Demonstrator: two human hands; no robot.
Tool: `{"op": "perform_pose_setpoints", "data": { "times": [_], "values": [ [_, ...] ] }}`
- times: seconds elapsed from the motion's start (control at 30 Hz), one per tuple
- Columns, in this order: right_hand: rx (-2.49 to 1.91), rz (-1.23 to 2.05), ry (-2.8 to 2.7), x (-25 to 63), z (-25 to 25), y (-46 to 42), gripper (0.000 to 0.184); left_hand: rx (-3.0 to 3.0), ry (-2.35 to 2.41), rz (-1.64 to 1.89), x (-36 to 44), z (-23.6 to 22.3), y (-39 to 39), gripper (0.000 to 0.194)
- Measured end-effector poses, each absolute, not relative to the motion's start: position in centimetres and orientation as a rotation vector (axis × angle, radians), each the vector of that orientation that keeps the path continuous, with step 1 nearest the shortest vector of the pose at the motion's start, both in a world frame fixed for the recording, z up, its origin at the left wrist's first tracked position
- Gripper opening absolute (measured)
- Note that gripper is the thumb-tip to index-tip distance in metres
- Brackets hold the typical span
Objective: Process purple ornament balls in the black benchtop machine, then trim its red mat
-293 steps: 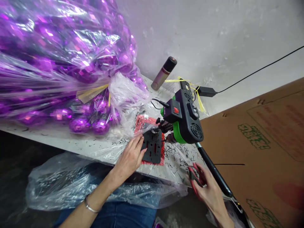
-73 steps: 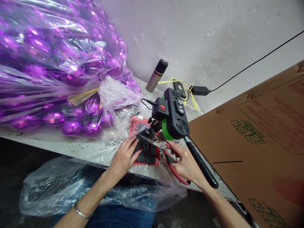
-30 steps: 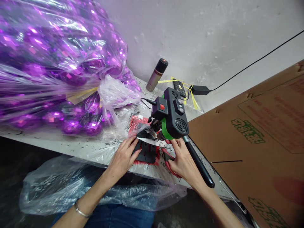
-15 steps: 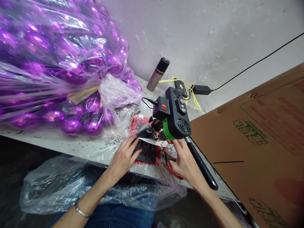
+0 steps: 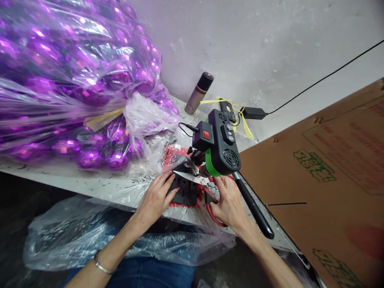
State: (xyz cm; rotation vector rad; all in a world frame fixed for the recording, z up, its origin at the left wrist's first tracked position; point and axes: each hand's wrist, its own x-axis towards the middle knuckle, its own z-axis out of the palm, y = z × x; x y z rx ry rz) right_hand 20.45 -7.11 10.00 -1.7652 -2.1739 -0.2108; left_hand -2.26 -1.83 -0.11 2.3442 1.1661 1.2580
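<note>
My right hand (image 5: 229,204) is closed around the red-handled scissors (image 5: 189,177), its fingers and thumb in the loops. Their blades point left beneath the drill head and look nearly closed. My left hand (image 5: 154,197) rests at the left edge of the black slotted base plate (image 5: 187,194), its fingertips beside the blade tips. Its fingers are curled, and whatever lies under them is too hidden to make out. Above the plate stands a small bench drill press (image 5: 223,140) with a black and green head, a red switch and a long black lever (image 5: 256,210).
Purple mirrored baubles in a large clear plastic bag (image 5: 90,80) fill the left of the table. A spray can (image 5: 199,93) stands by the wall near a black power adapter (image 5: 253,113). A cardboard box (image 5: 336,168) borders the right. Clear plastic film (image 5: 90,244) hangs over my lap.
My right hand has shifted slightly left with the scissors, and the blades sit a little further left and lower. My left hand has hardly moved.
</note>
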Motion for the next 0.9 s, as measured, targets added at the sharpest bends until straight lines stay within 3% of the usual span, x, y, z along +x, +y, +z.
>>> {"op": "perform_pose_setpoints", "data": {
  "times": [0.17,0.43,0.57,0.67,0.8,0.9],
  "values": [
    [-1.847,-0.045,-2.068,20.5,9.7,-7.3,0.055,2.345,1.155,1.242,-2.3,0.1,-1.9,0.039],
    [-2.009,0.77,-1.901,21.0,13.0,-6.8,0.068,2.31,1.156,1.249,-2.2,-0.1,-1.9,0.039],
    [-1.854,0.952,-1.899,21.1,13.9,-6.3,0.065,2.321,1.161,1.252,-2.2,-0.1,-1.9,0.038],
    [-1.89,0.783,-1.991,21.4,13.2,-6.7,0.064,2.337,1.154,1.25,-2.3,0.0,-1.9,0.038],
    [-1.942,0.135,-2.15,21.6,11.4,-7.9,0.074,2.339,1.152,1.243,-2.3,0.1,-1.8,0.037],
    [-1.865,-0.14,-2.23,21.4,10.6,-8.2,0.082,2.337,1.16,1.255,-2.3,0.1,-1.9,0.037]
  ]
}}
